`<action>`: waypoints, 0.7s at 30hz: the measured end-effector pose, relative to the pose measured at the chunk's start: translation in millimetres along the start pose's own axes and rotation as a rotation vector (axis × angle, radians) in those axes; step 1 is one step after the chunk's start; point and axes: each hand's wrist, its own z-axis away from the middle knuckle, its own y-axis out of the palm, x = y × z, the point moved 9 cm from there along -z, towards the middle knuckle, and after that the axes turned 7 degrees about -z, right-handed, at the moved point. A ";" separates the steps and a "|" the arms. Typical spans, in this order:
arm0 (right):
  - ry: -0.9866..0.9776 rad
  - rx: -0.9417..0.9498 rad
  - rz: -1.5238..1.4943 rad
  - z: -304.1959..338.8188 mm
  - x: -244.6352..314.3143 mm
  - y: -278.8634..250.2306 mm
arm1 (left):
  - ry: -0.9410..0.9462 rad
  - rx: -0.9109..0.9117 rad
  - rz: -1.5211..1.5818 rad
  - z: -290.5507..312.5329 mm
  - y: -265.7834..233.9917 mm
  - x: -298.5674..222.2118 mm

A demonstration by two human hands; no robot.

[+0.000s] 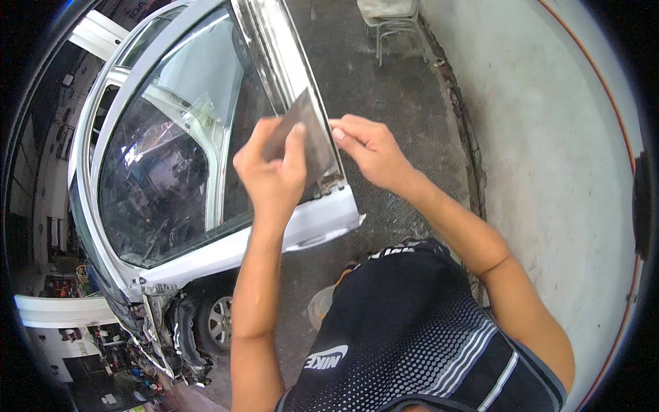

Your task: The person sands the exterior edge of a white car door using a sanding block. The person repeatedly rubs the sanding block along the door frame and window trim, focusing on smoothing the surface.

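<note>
Reference thing: the silver car door (322, 218), its window frame running up the middle of the view.

Left hand (271, 165): bent at the wrist above the door's framed rear edge. Thumb and fingers are pinching a thin grey-brown sheet (312, 141), thumb lying on the near face. The sheet is slanting over the door's rear upright, one corner pointing up along the frame; cannot tell whether its whole underside is touching the door.

Right hand (371, 147): positioned just outside the door's rear edge, fingers curling, thumb and forefinger meeting at that edge. Cannot tell whether they are gripping the sheet's rim, the door frame, or nothing.

Window glass (165, 151) is filling the door frame left of the left hand, reflecting light. A door handle (317, 240) is sitting on the door's outer panel, below the sheet. Beyond the door's lower-left corner, a wheel (220, 323) is showing beside crumpled, torn bodywork (168, 329).

Right of the door, a dark floor (405, 113) is running up to a pale wall (542, 172); a light-coloured seat (388, 10) is standing well apart from the door, toward the top.
</note>
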 end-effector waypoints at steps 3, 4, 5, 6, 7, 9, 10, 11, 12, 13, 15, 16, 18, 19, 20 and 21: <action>-0.091 -0.016 0.000 4.4 4.2 6.0 | 0.069 -0.028 0.031 -4.2 0.0 -6.7; 0.000 -0.011 -0.012 2.0 -1.0 0.7 | -0.026 0.005 0.010 -7.8 4.5 -6.7; 0.008 -0.005 -0.044 5.6 -5.7 3.5 | -0.016 -0.002 -0.011 0.0 2.2 -0.9; -0.011 -0.008 -0.063 0.6 -5.3 -0.2 | 0.021 -0.020 -0.023 -1.4 2.3 0.4; -0.044 -0.013 -0.026 2.2 -2.5 0.8 | 0.044 -0.028 -0.015 -2.9 1.6 -0.4; -0.031 0.010 -0.012 9.5 -3.7 7.9 | 0.071 -0.031 -0.005 0.4 -2.0 -2.8; -0.029 0.003 -0.024 9.5 -4.3 6.8 | 0.033 -0.009 -0.010 -0.3 -0.3 -1.0; -0.027 -0.004 -0.036 6.5 -4.3 3.5 | -0.005 0.014 -0.016 -3.8 2.0 -1.7; -0.043 -0.012 -0.040 -0.8 0.4 -2.8 | -0.030 0.025 -0.016 -10.8 5.0 -4.4; 0.032 0.004 -0.098 -0.7 -1.5 -0.9 | 0.021 0.006 -0.002 -6.4 1.0 -1.1; -0.036 -0.004 -0.039 4.4 1.2 5.1 | 0.055 -0.022 0.011 -9.3 -1.3 -5.9; -0.061 -0.008 -0.013 8.4 2.8 9.3 | 0.064 -0.030 0.015 -9.9 -2.8 -9.6; -0.052 -0.022 -0.094 -3.7 -3.0 -2.1 | 0.033 -0.019 0.029 -16.4 1.4 -10.6; -0.021 -0.017 -0.087 -1.2 -4.2 -1.4 | 0.053 -0.024 0.010 -12.9 -1.8 -8.7; 0.010 -0.011 -0.079 1.0 -3.7 -0.6 | 0.072 -0.029 -0.009 -9.3 -4.6 -7.1; 0.002 -0.014 -0.077 2.7 -3.7 0.8 | 0.029 -0.022 -0.011 -5.2 -7.1 -5.2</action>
